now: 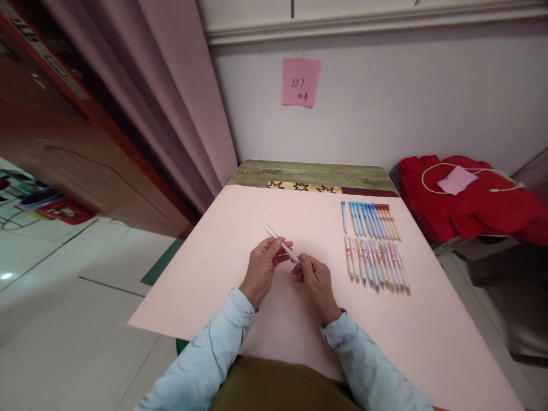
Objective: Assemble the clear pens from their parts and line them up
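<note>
A slim whitish pen [290,253] is held at a slant between my two hands over the middle of the table. My left hand [264,264] pinches its barrel near the upper part, and its far end sticks out beyond the fingers. Closed round the lower end is my right hand [314,281], whose fingers hide the tip. To the right lies a row of blue and brown pens [371,220], with a single blue pen [343,216] a little apart at its left. Below them a row of clear-barrelled pens [377,265] lies side by side.
Pale pink paper [205,274] covers most of the table, with a green wood-patterned edge [317,169] at the back. A tiny thin piece [270,215] lies beyond my hands. A red cloth [428,211] with a white cable [492,170] sits at the right. A pink note [300,83] hangs on the wall.
</note>
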Motion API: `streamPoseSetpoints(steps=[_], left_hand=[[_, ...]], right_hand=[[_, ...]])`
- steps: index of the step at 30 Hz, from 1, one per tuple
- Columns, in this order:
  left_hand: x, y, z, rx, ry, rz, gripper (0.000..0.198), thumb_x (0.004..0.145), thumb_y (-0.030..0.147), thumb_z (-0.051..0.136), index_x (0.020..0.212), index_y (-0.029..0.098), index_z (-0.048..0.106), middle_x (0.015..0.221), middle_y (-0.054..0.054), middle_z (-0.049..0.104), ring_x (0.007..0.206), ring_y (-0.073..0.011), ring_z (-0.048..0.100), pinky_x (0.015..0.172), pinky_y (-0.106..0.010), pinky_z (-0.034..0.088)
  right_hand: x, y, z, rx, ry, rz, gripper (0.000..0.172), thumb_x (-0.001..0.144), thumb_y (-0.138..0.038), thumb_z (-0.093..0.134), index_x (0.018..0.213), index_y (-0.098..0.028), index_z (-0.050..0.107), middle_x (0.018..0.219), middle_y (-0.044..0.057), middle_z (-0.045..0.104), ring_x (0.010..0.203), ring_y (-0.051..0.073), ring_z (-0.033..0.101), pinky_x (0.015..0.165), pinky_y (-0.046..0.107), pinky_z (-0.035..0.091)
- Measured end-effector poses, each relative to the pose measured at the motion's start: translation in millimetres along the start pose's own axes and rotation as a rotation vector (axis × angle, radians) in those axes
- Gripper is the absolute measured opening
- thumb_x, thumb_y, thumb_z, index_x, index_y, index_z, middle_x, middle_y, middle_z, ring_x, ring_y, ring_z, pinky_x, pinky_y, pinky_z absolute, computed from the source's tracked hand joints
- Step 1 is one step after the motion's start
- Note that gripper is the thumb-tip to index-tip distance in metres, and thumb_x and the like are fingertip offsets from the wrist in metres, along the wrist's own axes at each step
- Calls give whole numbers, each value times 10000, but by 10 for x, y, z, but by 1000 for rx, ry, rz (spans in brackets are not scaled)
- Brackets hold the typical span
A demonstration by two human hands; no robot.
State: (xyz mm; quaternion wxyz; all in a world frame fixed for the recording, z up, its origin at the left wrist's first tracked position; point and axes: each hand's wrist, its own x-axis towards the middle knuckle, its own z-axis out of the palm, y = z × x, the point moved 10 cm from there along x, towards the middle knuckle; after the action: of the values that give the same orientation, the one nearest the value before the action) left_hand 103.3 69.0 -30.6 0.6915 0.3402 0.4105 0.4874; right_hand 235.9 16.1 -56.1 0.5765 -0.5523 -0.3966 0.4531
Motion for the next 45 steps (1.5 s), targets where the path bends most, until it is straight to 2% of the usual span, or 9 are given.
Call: streamPoseSetpoints(steps=[3,8,12,16,21,25,29,40,45], left_hand=[[-3,-3,-6,-5,12,-5,315,791,374,754,952,125,647,962,-122,738,836,-193,685,822,-356,528],[-10,9,28,14,-3,-1,324,778,379,762,933,117,650,960,-128,737,800,-187,679,802,-357,530],[-18,4,23,9,6,-9,312,784,369,758,936,118,650,952,-120,736,809,-182,677,810,-350,530],[-20,10,36,24,-14,1,311,786,374,756,929,118,653,957,-123,735,796,-181,673,802,-355,530],[-18,-3,17,14,-3,-2,306,784,366,759,930,118,656,951,-122,734,807,-180,671,822,-355,525],[-24,9,46,33,-30,7,297,802,370,741,934,117,658,967,-129,732,791,-177,663,812,-359,524],[-32,18,36,28,-18,6,289,791,370,749,922,125,671,950,-118,733,806,-178,663,814,-349,518],[-46,18,71,53,-51,4,300,803,413,722,920,137,702,958,-108,722,811,-176,653,780,-334,505],[-27,-3,56,70,-27,-16,272,738,370,790,825,136,682,839,-56,701,717,-140,623,751,-307,503]], right_hand=[[-5,-81,-28,-27,32,-69,383,798,-553,705,898,-187,648,735,17,649,635,153,594,592,264,505],[-8,-20,27,-2,-29,-6,497,898,-634,509,785,-175,659,664,33,639,589,161,601,565,275,508],[-14,-87,-22,-38,20,-72,396,822,-579,667,881,-188,644,719,17,654,624,152,603,593,262,513],[-14,-34,41,-9,-38,-19,476,907,-614,515,760,-179,639,652,28,626,581,155,591,562,268,512],[-18,-87,6,-14,3,-76,370,832,-557,671,843,-191,623,705,7,625,615,149,591,575,256,508],[-24,-39,61,-1,-53,-29,455,927,-591,503,778,-181,632,638,11,607,565,144,579,549,257,492],[-26,-86,14,-24,-6,-89,353,844,-541,667,877,-192,626,712,1,621,616,144,584,572,251,500],[-44,-73,113,-4,-98,-74,452,947,-562,480,704,-194,580,618,-1,578,546,131,553,530,244,465],[-61,-103,145,-80,-121,-101,384,937,-524,517,779,-193,631,645,0,600,576,141,567,560,256,470]])
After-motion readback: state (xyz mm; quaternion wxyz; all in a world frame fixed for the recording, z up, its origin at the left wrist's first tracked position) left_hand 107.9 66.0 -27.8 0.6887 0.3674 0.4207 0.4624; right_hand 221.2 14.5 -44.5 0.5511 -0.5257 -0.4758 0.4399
